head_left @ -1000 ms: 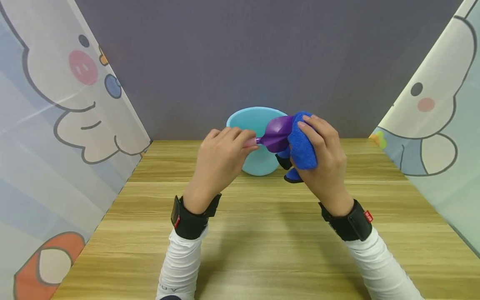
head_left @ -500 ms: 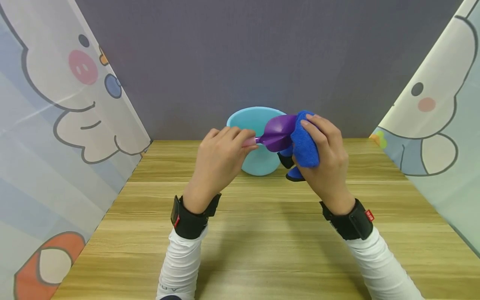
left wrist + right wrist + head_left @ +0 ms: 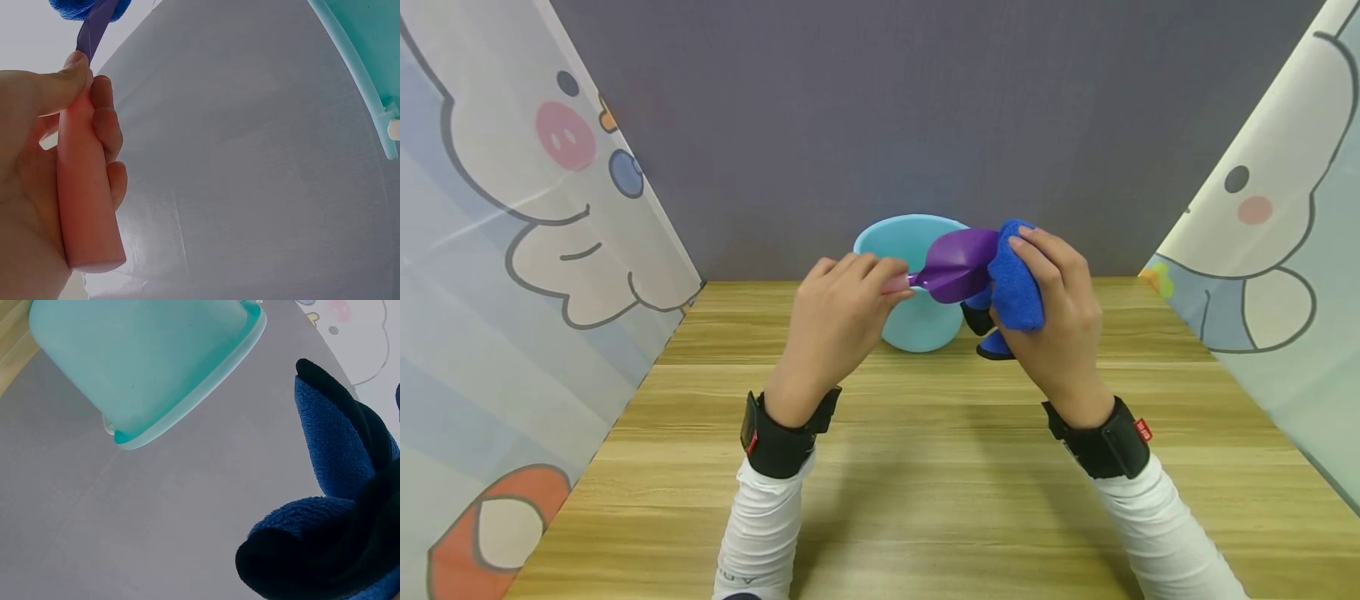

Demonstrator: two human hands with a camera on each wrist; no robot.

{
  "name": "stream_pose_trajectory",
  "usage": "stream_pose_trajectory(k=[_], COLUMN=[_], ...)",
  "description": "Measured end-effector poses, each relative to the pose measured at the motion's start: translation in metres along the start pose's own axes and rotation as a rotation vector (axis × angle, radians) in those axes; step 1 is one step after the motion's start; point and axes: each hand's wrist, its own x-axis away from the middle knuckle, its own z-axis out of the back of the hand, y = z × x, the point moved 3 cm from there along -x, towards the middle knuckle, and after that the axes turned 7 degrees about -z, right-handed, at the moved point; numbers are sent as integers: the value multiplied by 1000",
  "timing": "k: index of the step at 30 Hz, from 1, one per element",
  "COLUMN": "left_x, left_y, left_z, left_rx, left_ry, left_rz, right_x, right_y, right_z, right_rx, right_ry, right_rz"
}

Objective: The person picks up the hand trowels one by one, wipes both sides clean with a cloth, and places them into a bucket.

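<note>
In the head view my left hand (image 3: 842,321) grips the pink handle (image 3: 87,187) of a small purple shovel (image 3: 958,265), its blade pointing right. The left wrist view shows the fingers wrapped round that handle. My right hand (image 3: 1056,325) holds a bunched blue cloth (image 3: 1018,287) with black edging against the blade's far end. The cloth covers the tip of the blade. Folds of the cloth (image 3: 334,437) fill the right side of the right wrist view, where the hand is mostly hidden. Both hands are raised above the table.
Behind the shovel, at the back of the wooden table (image 3: 895,500), stands a light blue bucket (image 3: 917,325), partly hidden by the left hand and shovel. A grey panel (image 3: 850,125) rises behind it. Printed cartoon panels (image 3: 490,250) flank the table on both sides.
My right hand and the cloth have slid slightly right and up along the blade, so more of the purple shows. The left hand has barely moved.
</note>
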Motion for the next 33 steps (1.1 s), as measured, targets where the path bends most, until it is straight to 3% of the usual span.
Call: stream_pose_trajectory(k=[8, 15, 33], left_x=[0, 3, 6], left_y=[-4, -11, -22], left_z=[-4, -13, -18], left_rx=[11, 101, 250], left_ry=[-7, -33, -195], left_rz=[11, 36, 224], right_x=[-1, -2, -4], right_y=[4, 8, 7], right_z=[2, 6, 10], right_rx=[33, 55, 18], right_ry=[-29, -51, 4], right_rz=[-21, -55, -53])
